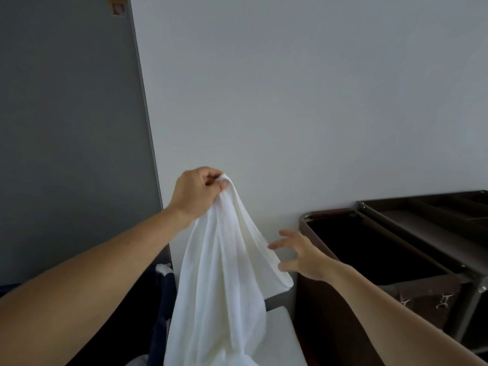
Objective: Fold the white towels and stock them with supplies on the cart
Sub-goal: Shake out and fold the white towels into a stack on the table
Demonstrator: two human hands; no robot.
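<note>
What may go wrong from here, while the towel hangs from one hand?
The left hand pinches only a small bit at the top of the white towel, so it might slip and fall. The right hand is open and holds nothing yet; it may catch a bunched fold instead of the edge, giving a crooked fold.

The limp white cloth towel point(224, 286) hangs at centre from the left hand point(196, 192), which pinches its top. The right hand point(303, 256) hovers just right of the drape, fingers spread (whether they touch the cloth cannot be told). Further right stands the dark brown fabric-bag metal cart point(343, 313), against the pale plain wall point(290, 88) behind. A dark blue fabric bin point(165, 294) sits low, left of the towel.
</note>
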